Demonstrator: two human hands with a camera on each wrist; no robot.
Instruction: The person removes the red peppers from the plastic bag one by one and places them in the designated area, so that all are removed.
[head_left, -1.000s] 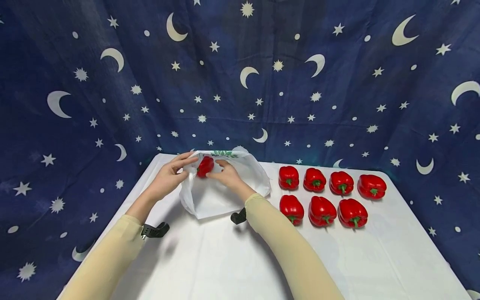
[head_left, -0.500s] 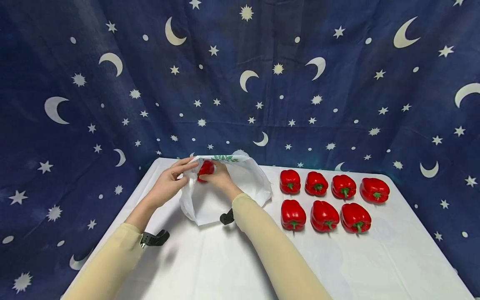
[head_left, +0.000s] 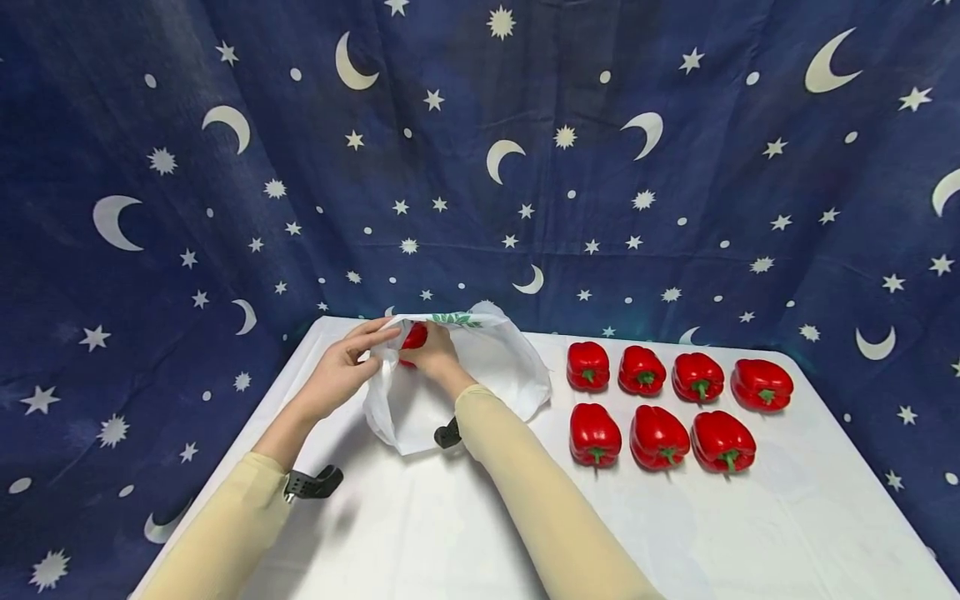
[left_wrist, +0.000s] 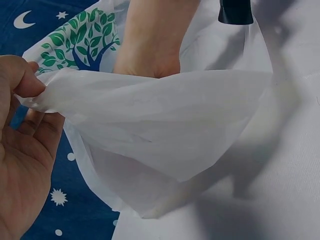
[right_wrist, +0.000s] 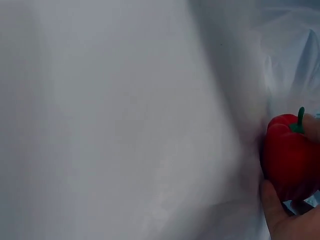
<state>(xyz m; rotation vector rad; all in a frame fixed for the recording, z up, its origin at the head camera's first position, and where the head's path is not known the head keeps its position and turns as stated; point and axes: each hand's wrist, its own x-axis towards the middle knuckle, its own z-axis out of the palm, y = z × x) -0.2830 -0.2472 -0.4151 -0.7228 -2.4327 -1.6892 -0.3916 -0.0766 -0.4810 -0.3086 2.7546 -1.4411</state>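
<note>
A white plastic bag with a green leaf print lies on its side, its mouth facing me. My left hand pinches the left edge of that mouth between thumb and fingers; the left wrist view shows the thumb over the bag's rim. Reaching inside, my right hand grips a red bell pepper near the bag's left side. In the right wrist view the pepper shows its green stem, with a thumb and finger on either side of it. The fingers' far parts are hidden behind the pepper.
Several red bell peppers stand in two rows on the right of the white table, among them a back-row pepper and a front-row pepper. A dark blue curtain with moons and stars hangs behind the table.
My right hand has moved left and deeper into the bag, and its fingers have closed round the pepper, covering more of it. My left hand keeps its hold on the bag's edge.
</note>
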